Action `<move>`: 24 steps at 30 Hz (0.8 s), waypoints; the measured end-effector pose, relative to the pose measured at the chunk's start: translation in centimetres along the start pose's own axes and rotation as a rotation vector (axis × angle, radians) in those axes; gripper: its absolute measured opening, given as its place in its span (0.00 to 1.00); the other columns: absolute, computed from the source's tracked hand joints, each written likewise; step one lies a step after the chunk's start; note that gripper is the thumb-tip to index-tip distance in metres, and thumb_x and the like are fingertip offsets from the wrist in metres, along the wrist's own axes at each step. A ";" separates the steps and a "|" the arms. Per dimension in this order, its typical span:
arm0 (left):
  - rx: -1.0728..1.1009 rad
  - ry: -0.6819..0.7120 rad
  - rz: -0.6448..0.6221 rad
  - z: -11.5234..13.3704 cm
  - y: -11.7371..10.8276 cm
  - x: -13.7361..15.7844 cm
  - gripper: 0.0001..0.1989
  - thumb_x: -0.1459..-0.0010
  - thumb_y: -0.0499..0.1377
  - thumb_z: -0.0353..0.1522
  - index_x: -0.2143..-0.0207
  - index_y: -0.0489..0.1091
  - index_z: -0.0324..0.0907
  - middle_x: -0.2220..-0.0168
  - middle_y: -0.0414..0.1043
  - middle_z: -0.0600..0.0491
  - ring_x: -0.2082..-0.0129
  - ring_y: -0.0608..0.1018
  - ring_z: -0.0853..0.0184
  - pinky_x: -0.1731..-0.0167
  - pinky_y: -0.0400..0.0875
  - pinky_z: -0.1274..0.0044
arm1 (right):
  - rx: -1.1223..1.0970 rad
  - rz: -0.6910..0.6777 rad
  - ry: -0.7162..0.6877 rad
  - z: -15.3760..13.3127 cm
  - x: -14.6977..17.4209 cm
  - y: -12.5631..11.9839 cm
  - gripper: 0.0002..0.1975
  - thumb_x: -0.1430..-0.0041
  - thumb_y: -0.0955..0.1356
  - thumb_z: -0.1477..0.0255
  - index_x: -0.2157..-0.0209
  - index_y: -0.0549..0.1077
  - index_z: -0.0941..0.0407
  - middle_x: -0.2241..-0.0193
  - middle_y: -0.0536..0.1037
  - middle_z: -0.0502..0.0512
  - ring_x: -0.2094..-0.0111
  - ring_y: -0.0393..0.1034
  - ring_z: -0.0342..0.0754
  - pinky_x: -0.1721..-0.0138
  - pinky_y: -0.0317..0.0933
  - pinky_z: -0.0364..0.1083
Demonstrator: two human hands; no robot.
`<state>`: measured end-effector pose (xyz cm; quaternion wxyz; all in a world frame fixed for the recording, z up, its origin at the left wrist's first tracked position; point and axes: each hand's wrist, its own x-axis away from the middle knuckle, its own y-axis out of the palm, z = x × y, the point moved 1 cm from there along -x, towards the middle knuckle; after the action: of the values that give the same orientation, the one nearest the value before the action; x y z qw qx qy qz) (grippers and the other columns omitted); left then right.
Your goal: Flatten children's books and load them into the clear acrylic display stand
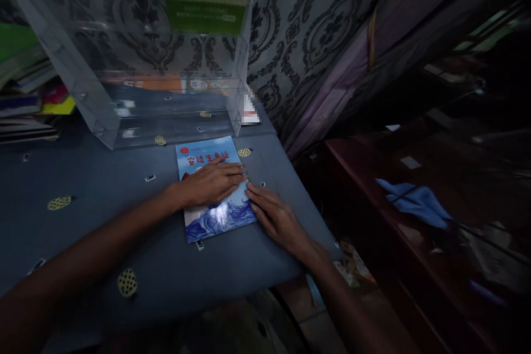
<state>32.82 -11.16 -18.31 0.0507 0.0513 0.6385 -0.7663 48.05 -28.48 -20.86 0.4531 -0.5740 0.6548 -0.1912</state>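
A thin blue book (219, 213) with red Chinese characters and a wave picture on its cover lies closed on the table. My left hand (213, 181) rests flat across the middle of the cover, its fingers stretched toward the right edge. At that right edge is my right hand (276, 213), fingers extended and touching the book's side. The left hand hides the centre of the cover. Just beyond the book stands a clear acrylic rack (174, 127), with a green-banded book (207, 15) on its upper part and an orange item (151, 84) seen through its lower part.
The table has a grey-blue cloth (95, 177) with pineapple prints. Stacked books (29, 99) are at the far left. A small white item (250, 110) stands by the rack. Right of the table, past a gap, a dark red surface (365, 188) carries a blue cloth (415, 202).
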 end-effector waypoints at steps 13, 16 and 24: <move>0.038 0.026 -0.021 1.8 0.0 0.6 0.17 0.29 0.47 0.33 0.42 0.66 0.42 0.40 0.69 0.50 0.36 0.65 0.63 0.36 0.51 0.63 | 0.110 0.065 -0.049 -2.2 2.5 -0.6 0.22 0.31 0.62 0.76 0.38 0.65 0.53 0.44 0.74 0.61 0.43 0.70 0.52 0.42 0.66 0.58; 0.025 0.023 -0.035 1.8 -0.1 0.5 0.17 0.29 0.47 0.33 0.41 0.65 0.42 0.39 0.68 0.49 0.36 0.64 0.63 0.36 0.51 0.63 | 0.142 0.059 -0.046 -2.5 2.6 -0.5 0.23 0.31 0.62 0.76 0.36 0.62 0.53 0.43 0.74 0.61 0.43 0.70 0.52 0.42 0.66 0.58; 0.079 0.098 -0.071 3.0 -0.5 0.8 0.17 0.29 0.48 0.34 0.42 0.66 0.42 0.38 0.67 0.48 0.35 0.63 0.62 0.35 0.50 0.62 | 0.174 0.077 -0.035 -3.3 3.8 -0.4 0.26 0.32 0.62 0.78 0.35 0.60 0.53 0.44 0.74 0.62 0.44 0.71 0.52 0.43 0.67 0.59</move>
<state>31.91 -14.02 -17.41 -0.0098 0.0680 0.6108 -0.7888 45.81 -32.95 -20.24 0.5197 -0.5100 0.6492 -0.2198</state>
